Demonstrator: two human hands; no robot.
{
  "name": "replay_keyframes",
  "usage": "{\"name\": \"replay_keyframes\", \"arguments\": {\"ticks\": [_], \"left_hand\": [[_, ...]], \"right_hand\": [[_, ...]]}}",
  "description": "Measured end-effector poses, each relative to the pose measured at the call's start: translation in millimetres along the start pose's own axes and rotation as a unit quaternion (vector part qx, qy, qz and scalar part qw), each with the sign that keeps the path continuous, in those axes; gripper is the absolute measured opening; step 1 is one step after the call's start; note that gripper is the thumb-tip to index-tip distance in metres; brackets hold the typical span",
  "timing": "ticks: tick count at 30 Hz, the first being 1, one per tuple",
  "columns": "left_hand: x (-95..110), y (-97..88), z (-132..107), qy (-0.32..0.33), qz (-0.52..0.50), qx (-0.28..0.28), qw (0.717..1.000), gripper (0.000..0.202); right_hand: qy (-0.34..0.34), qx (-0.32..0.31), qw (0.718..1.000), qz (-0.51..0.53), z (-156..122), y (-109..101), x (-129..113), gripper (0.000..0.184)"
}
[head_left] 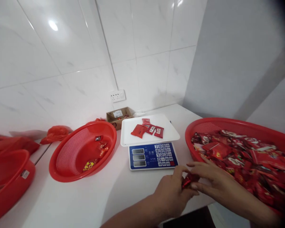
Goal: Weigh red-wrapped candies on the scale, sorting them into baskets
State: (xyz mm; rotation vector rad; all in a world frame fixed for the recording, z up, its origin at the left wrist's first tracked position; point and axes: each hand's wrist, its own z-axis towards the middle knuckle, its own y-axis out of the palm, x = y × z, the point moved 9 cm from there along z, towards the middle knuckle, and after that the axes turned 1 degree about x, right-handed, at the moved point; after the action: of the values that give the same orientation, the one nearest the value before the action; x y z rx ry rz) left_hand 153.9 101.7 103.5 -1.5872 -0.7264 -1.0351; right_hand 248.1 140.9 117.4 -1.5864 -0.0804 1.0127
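My left hand [172,193] and my right hand [210,179] meet near the table's front edge, both pinching a small red wrapped candy [188,180] between their fingers. Just behind them stands a white and blue weighing scale [152,155] whose white pan [133,133] carries several red candy packets [148,129]. To the right is a big red basket [204,125] heaped with red packets [242,155]; my right hand lies by its near rim.
A red mesh basket [68,155] left of the scale holds a few candies [97,152]. A red tub [7,180] sits at far left, red plastic bags [55,133] behind it. A small cardboard box [118,116] and wall socket [117,95] are at the back.
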Motion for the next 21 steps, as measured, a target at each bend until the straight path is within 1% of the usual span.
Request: {"name": "replay_keyframes", "arguments": {"ticks": [2,3,8,10,12,14,15,17,19,21], "left_hand": [[1.0,1.2,1.0,0.007,0.009,0.004,1.0,0.049],[-0.2,2.2,1.1,0.008,-0.001,0.002,1.0,0.049],[-10.5,6.0,1.9,0.002,-0.128,-0.003,0.992,0.036],[-12.5,8.7,3.6,-0.002,-0.204,-0.006,0.979,0.033],[-12.4,11.9,5.9,-0.006,-0.29,-0.016,0.957,0.032],[-9.4,11.0,7.8,0.004,-0.334,-0.015,0.942,0.029],[-7.1,8.7,8.3,0.015,-0.328,-0.01,0.944,0.027],[-2.9,4.7,7.9,0.035,-0.274,-0.002,0.961,0.025],[-1.7,3.7,6.2,0.036,-0.203,-0.005,0.978,0.032],[-2.8,3.0,3.5,0.026,-0.148,-0.01,0.989,0.043]], "right_hand": [[-0.012,-0.018,0.999,0.027,0.8,-0.9,-6.9,0.024],[-0.012,-0.023,0.999,0.037,1.3,-1.6,-9.2,0.025],[-0.001,0.001,0.999,0.047,2.7,-4.2,-11.3,0.039],[0.005,0.004,0.998,0.057,2.5,-3.1,-9.7,0.041],[0.011,0.002,0.998,0.067,2.2,-2.5,-8.4,0.04],[0.02,-0.002,0.997,0.076,1.9,-2.9,-7.5,0.035],[0.023,-0.004,0.996,0.081,1.8,-3.3,-7.5,0.031],[0.021,-0.012,0.996,0.09,1.6,-3.5,-9.4,0.023],[0.016,-0.019,0.995,0.097,1.4,-2.7,-10.7,0.021],[0.029,-0.013,0.993,0.114,1.4,-2.7,-6.9,0.022]]}}
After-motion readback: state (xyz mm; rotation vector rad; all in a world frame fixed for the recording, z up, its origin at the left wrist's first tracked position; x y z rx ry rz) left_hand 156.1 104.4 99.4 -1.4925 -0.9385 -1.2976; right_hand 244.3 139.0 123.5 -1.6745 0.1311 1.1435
